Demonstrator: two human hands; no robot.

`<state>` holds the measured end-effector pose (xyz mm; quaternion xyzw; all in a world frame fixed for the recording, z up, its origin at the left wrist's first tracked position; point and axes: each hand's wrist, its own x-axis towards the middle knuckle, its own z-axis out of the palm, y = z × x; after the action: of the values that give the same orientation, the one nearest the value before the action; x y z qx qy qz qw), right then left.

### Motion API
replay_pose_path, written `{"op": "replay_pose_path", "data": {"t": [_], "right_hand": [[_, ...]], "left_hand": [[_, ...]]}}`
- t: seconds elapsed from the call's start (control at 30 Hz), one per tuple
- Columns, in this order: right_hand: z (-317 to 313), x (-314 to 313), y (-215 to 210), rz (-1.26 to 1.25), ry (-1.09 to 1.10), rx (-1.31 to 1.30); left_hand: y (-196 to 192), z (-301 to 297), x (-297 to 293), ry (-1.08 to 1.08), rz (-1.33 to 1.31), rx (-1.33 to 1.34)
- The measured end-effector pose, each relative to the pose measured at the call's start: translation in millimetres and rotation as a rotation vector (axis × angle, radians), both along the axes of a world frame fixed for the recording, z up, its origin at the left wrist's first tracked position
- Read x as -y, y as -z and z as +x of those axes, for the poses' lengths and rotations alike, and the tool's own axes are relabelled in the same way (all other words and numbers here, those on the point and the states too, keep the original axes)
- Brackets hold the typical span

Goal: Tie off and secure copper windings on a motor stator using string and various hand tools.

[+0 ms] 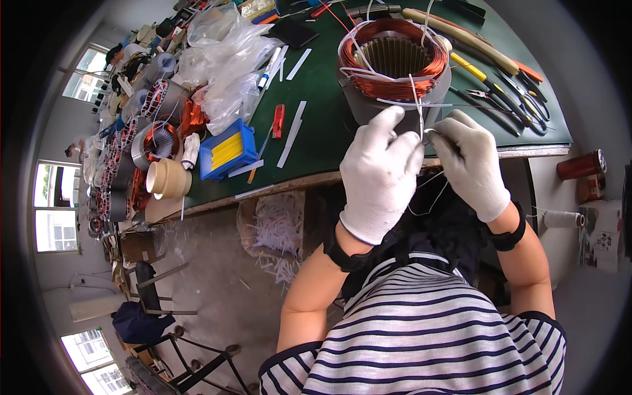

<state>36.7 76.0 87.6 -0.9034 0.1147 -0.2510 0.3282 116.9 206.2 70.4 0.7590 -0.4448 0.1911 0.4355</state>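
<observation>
A motor stator with a copper wire winding stands at the table's near edge, white tubes and cord around its coils. My left hand, in a white knit glove, is just in front of it with the thumb and finger pressed together at a white sleeved lead that comes down from the winding. Close beside it, my gloved right hand pinches a thin white cord, whose slack loops below both hands. The fingertips partly hide where cord and lead meet.
Pliers, scissors and a yellow-handled tool lie right of the stator. Left on the green table are a blue bin of yellow strips, a red cutter and plastic bags. A cord spool is at right.
</observation>
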Motion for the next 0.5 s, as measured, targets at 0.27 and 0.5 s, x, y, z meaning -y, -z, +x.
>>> {"op": "replay_pose_path", "data": {"t": [0.27, 0.5], "right_hand": [[1.5, 0.8, -7.1, 0.005, -0.201, 0.145], [5.0, 9.1, -7.2, 0.674, -0.244, -0.138]], "left_hand": [[-1.6, 7.3, -4.6, 0.16, -0.008, 0.013], [1.7, 5.9, -9.1, -0.023, -0.024, -0.341]]}}
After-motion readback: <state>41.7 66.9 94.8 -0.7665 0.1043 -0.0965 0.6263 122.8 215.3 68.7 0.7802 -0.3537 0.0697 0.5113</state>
